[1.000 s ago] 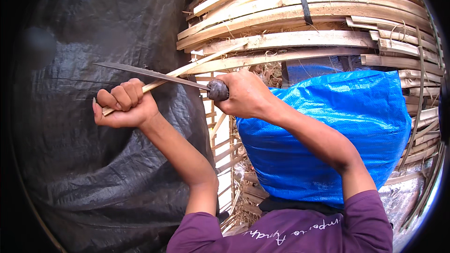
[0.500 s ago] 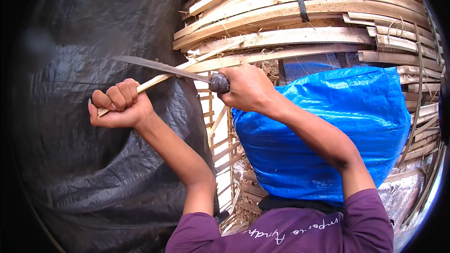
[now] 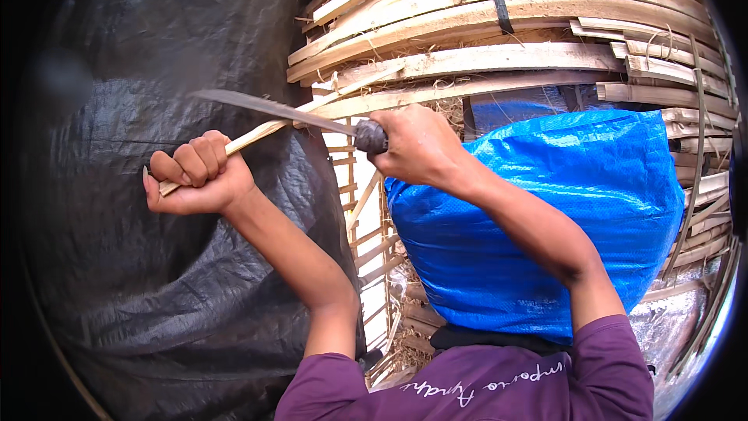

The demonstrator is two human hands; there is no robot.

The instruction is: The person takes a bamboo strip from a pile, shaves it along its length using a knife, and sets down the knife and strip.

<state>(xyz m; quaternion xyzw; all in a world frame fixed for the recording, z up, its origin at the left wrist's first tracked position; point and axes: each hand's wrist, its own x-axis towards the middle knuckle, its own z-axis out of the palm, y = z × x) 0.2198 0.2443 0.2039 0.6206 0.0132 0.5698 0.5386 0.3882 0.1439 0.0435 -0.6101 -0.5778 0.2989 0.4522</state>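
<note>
My left hand (image 3: 201, 174) is closed in a fist around the lower end of a pale wooden strip (image 3: 257, 134). The strip slants up to the right, toward the wood stack. In my right hand (image 3: 421, 146) is the dark wrapped handle of a long knife (image 3: 241, 101). Its blade points left and lies across the strip, a short way above my left fist. Fine fibres show along the blade near where it meets the strip. The strip's far end runs in front of the stacked wood.
Long wooden slats (image 3: 467, 15), some tied with black bands, are stacked at the far side and right. A blue plastic sheet (image 3: 530, 226) covers my lap. Black plastic sheeting (image 3: 179, 296) hangs at the left, beside a slatted lattice (image 3: 370, 253). Shavings lie among the wood.
The knife and my right hand have shifted very slightly to the right. My left hand keeps its grip on the strip, moved only a touch to the left.
</note>
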